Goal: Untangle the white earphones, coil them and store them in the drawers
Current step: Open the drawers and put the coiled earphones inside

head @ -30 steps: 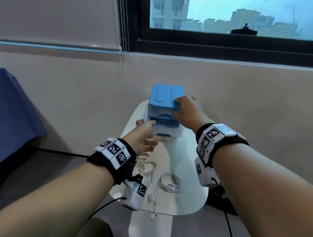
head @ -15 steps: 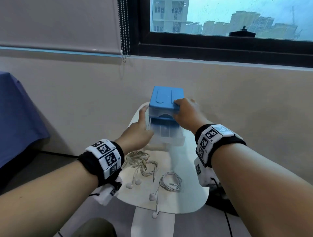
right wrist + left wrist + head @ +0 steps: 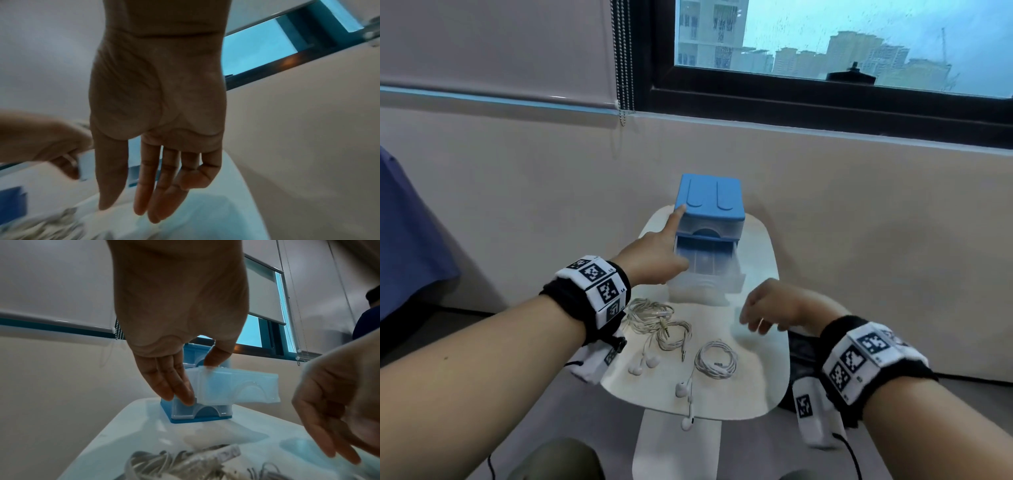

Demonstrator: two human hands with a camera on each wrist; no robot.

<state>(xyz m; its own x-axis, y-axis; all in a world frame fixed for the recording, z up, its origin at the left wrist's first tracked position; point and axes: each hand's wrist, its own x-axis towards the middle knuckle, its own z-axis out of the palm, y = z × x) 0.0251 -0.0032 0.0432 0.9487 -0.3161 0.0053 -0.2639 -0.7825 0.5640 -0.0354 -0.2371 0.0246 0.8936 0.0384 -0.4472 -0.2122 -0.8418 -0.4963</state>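
Observation:
A small drawer unit [image 3: 710,200] with a blue lid stands at the far end of the white table [image 3: 760,387]. Its middle drawer [image 3: 703,265] [image 3: 236,387] is pulled out and looks empty. My left hand [image 3: 671,246] [image 3: 191,379] lies against the unit's left side with straight fingers [image 3: 174,386], index tip at the lid corner, thumb on the drawer's rim. My right hand [image 3: 770,310] [image 3: 148,186] hovers relaxed over the table, holding nothing. A tangled cream earphone bundle [image 3: 659,322] and a coiled white earphone [image 3: 715,359] lie near me.
The table is narrow and ends at a beige wall under a window. Loose earbuds [image 3: 685,389] lie at the near edge. A blue cloth [image 3: 407,240] hangs at the left, and a dark object [image 3: 801,363] sits below the table's right side. Another person [image 3: 366,321] stands far right.
My right hand has let go of the unit's lid and drawn back toward me over the table. My left hand has shifted up along the unit's left side. The middle drawer stands further out.

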